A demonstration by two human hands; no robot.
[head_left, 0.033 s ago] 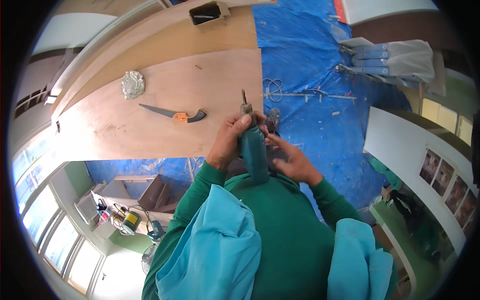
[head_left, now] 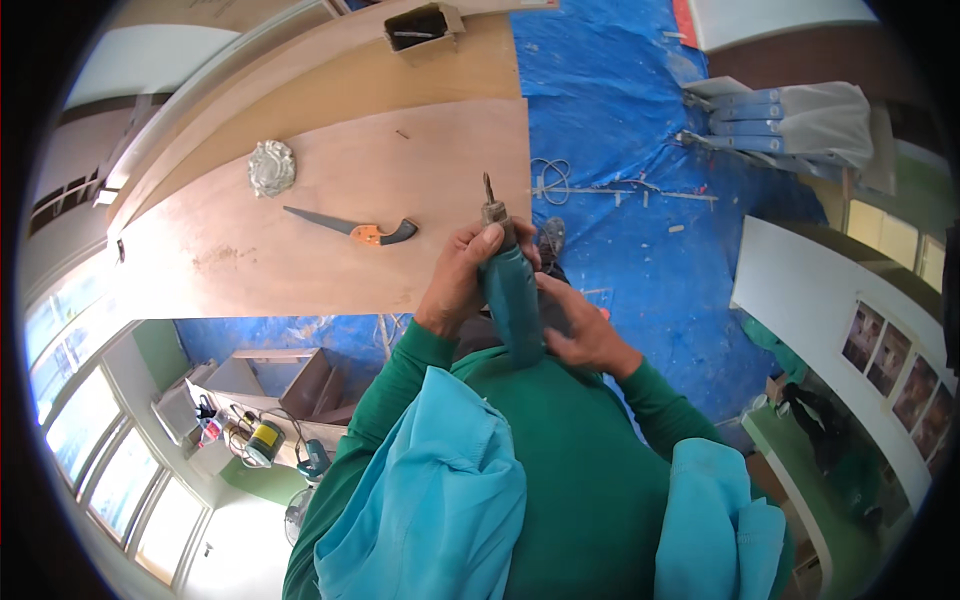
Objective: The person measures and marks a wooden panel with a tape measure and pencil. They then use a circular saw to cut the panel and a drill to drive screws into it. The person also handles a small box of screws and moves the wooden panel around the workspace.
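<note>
A teal power drill [head_left: 513, 300] points away from me, with a narrow bit [head_left: 488, 187] in its chuck. My left hand [head_left: 462, 270] is closed around the front of the drill, thumb on top just behind the chuck and fingertips showing on the far side. My right hand [head_left: 592, 335] is at the drill's right side, index finger and thumb apart and close to its body. Some of the right fingers are hidden or blurred. Beyond the left hand, a handsaw [head_left: 368, 234] with an orange and black handle lies on a wooden board [head_left: 330, 270].
Crumpled silvery foil [head_left: 271, 168] and a small screw-like piece [head_left: 402, 134] lie on the board. An open cardboard box [head_left: 422, 30] stands farther back. Blue sheeting [head_left: 640, 250] covers the floor, with a cable [head_left: 552, 178] on it. Wrapped panels [head_left: 770, 120] lean at far right.
My right hand has come in against the drill's side, its fingers less spread than before. The left hand keeps its hold. The whole view has shifted slightly.
</note>
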